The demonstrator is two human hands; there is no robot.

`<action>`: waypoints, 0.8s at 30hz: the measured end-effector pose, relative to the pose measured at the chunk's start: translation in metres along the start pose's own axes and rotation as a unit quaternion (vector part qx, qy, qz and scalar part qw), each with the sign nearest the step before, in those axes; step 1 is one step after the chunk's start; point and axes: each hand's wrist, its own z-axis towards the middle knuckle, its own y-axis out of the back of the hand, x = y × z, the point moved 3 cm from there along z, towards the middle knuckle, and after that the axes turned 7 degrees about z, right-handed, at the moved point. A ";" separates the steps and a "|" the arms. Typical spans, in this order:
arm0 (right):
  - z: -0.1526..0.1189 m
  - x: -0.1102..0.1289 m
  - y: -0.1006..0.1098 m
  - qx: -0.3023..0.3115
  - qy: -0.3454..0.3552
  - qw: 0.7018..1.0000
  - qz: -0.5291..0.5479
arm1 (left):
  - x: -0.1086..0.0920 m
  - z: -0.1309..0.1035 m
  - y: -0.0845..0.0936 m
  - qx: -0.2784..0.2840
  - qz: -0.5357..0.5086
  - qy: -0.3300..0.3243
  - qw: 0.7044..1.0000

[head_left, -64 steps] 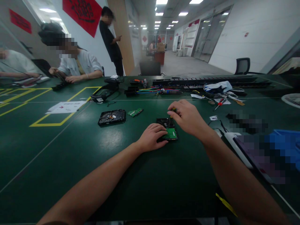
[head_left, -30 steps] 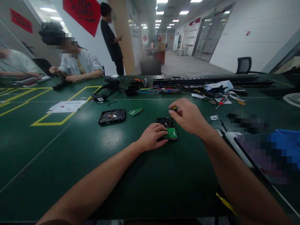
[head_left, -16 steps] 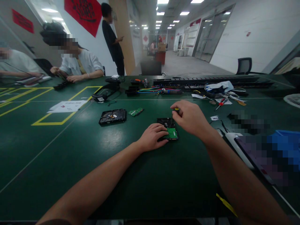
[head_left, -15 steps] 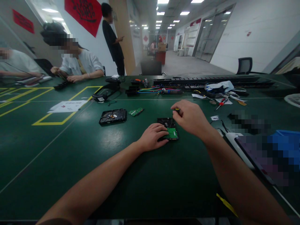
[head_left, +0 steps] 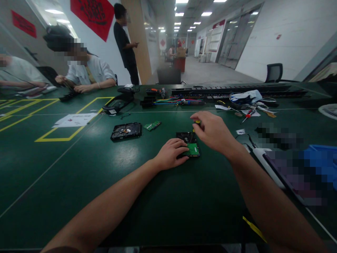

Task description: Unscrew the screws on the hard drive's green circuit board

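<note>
A hard drive [head_left: 194,150] with a green circuit board lies on the table in front of me. My left hand [head_left: 171,154] holds it down from the left, fingers over the board and thumb along the near edge. Upright over the drive's far right part is a screwdriver [head_left: 197,123] with a yellow-and-black handle. My right hand [head_left: 213,133] has thumb and fingers around that handle, and the tip is too dark to make out. Farther left lie a second hard drive [head_left: 126,131] and a loose green circuit board [head_left: 152,125].
Cables [head_left: 165,102], a power drill [head_left: 158,92] and long black rails [head_left: 231,90] line the far side. A red screwdriver [head_left: 248,116] lies at the right, beyond a white device [head_left: 263,156] and a blue bin [head_left: 319,158]. Co-workers sit at the far left; another person stands behind.
My right hand's fingers have loosened and shifted slightly around the screwdriver, so more of its yellow handle shows. My left hand and the hard drive stay put.
</note>
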 end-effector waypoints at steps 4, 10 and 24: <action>-0.001 0.001 -0.001 -0.010 -0.005 1.000 -0.013 | 0.000 0.000 0.000 -0.003 0.005 -0.001 1.000; -0.001 0.006 0.001 -0.001 0.010 1.000 0.019 | 0.000 0.000 0.000 -0.010 0.001 -0.002 1.000; 0.000 0.001 -0.004 0.038 0.002 0.999 -0.020 | -0.001 0.000 0.000 -0.012 -0.002 -0.006 1.000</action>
